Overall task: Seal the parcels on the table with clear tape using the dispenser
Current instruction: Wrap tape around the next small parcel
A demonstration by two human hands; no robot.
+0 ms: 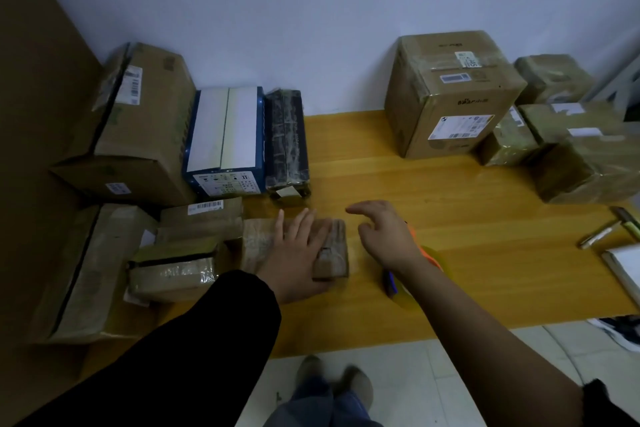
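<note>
A small brown parcel (333, 253) wrapped in clear tape lies near the front middle of the wooden table (467, 253). My left hand (298, 250) rests flat on top of it with the fingers spread. My right hand (384, 236) hovers just right of the parcel, fingers loosely bent and holding nothing. Below my right wrist lies the tape dispenser (427, 262), orange with a blue handle and a roll of clear tape, partly hidden by my forearm.
Several taped cardboard boxes crowd the left side, with a blue and white box (225, 135) and a dark parcel (286, 142) behind. A large carton (446, 94) and wrapped parcels stand at the back right. Pens (602, 234) and a notebook (623, 270) lie at the right edge.
</note>
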